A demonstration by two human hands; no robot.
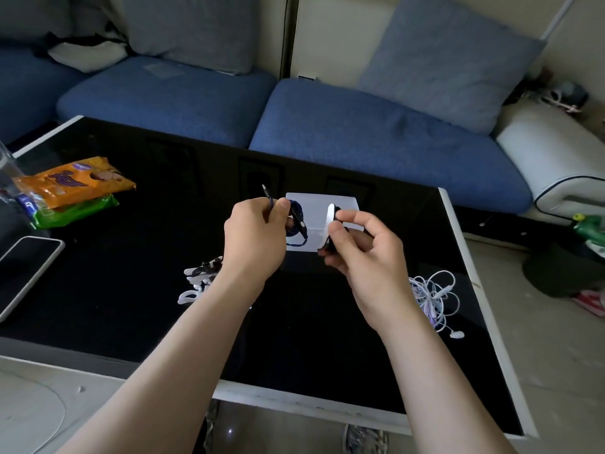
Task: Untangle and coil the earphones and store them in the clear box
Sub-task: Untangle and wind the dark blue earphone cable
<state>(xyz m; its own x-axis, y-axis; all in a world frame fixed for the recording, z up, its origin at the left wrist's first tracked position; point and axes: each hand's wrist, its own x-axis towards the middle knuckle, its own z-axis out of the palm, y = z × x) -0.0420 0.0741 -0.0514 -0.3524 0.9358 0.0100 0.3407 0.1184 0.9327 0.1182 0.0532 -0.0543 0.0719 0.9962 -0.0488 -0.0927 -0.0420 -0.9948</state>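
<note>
Black table (131, 290), left hand (253, 237) raised, gripping earphones (297, 219)

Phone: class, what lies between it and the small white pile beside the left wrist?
Between phone and pile, only bare black tabletop, in the head view.

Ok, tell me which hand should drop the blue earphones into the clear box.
Left, most likely. The left hand grips the coiled blue earphones just in front of the clear box, while the right hand is busy pinching a white strip.
</note>
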